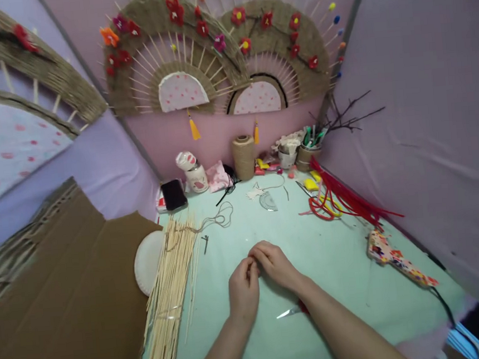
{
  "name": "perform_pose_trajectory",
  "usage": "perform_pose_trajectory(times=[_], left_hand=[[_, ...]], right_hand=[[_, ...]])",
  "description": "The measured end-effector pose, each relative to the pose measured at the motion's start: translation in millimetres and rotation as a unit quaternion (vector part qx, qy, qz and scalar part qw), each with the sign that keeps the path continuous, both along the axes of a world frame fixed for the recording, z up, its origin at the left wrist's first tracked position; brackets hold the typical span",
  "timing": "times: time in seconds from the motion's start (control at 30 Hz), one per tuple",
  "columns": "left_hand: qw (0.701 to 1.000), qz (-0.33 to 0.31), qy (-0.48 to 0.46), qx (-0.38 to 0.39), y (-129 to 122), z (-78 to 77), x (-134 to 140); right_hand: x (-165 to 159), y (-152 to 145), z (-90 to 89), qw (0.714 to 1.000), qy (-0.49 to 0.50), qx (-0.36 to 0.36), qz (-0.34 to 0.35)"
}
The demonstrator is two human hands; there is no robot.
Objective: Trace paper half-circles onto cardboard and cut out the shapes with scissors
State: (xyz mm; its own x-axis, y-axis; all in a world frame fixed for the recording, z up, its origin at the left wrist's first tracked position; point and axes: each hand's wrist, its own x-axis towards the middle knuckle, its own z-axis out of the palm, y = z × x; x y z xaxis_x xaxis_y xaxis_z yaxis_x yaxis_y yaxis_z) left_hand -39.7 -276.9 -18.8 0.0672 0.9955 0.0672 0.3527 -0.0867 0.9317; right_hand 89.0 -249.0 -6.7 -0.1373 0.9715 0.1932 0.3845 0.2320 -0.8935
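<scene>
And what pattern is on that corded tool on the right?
The corded tool has multicoloured splotches on a pale ground, seen best in the head view.

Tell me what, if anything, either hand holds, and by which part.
Cannot tell: left hand and right hand meet with fingers bunched together; anything between them is too hidden or small to identify, let alone its held part.

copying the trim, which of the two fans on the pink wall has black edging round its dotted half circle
The right fan: a black band arches over its dotted half circle, while the left fan has plain brown there.
</scene>
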Motion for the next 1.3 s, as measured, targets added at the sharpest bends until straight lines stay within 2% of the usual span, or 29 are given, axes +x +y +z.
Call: perform_pose_trajectory(times=[0.1, 0.2, 0.33, 0.4, 0.47, 0.6, 0.73, 0.8, 0.9, 1.0, 1.07, 1.13, 1.23, 1.3], left_hand=[[1.000, 0.007, 0.001, -0.017, 3.1, -1.8, 1.6], [0.999, 0.011, -0.011, -0.030, 4.1, -3.2, 3.0], [0.998, 0.021, -0.032, -0.048, 3.9, -0.5, 3.9], [0.998, 0.022, -0.039, -0.055, 3.8, 2.7, 3.9], [0.997, 0.020, -0.043, -0.057, 3.6, 5.0, 3.7], [0.998, 0.010, -0.028, -0.054, 3.5, 3.2, 3.1], [0.998, -0.008, -0.006, -0.054, 2.4, 1.9, 2.3], [0.998, -0.011, -0.014, -0.066, -0.2, 9.2, 2.1], [0.996, -0.030, -0.026, -0.075, -4.3, 31.1, 5.1], [0.997, -0.065, -0.024, -0.041, -0.4, 52.2, 16.2], [0.997, -0.071, -0.035, -0.014, 8.8, 56.4, 27.7], [0.996, -0.067, -0.051, -0.003, 20.6, 50.5, 38.9], [0.997, -0.069, -0.047, -0.001, 34.2, 30.8, 47.5], [0.996, -0.082, -0.021, 0.007, 38.0, 18.1, 46.1]], right_hand=[[14.5, -5.4, 10.5, 0.999, 0.027, -0.032, -0.028], [41.5, -27.4, 25.0, 0.996, 0.044, -0.059, -0.050], [77.9, -71.6, 36.0, 0.989, -0.052, -0.092, 0.107], [88.7, -90.2, 34.8, 0.979, -0.134, -0.082, 0.128], [93.4, -102.1, 31.1, 0.969, -0.211, -0.067, 0.114], [93.1, -107.5, 27.1, 0.942, -0.310, -0.080, 0.097], [92.1, -105.7, 30.4, 0.935, -0.326, -0.110, 0.083], [93.0, -106.6, 31.4, 0.941, -0.309, -0.114, 0.075], [97.5, -106.3, 31.2, 0.954, -0.253, -0.153, 0.050], [109.1, -92.2, 34.1, 0.972, -0.107, -0.204, 0.040], [121.2, -69.1, 39.7, 0.979, -0.006, -0.202, 0.004], [134.4, -35.3, 46.6, 0.979, 0.054, -0.180, -0.080], [150.3, 25.9, 52.2, 0.948, 0.165, -0.183, -0.203], [154.7, 66.3, 50.2, 0.936, 0.187, -0.191, -0.228]])
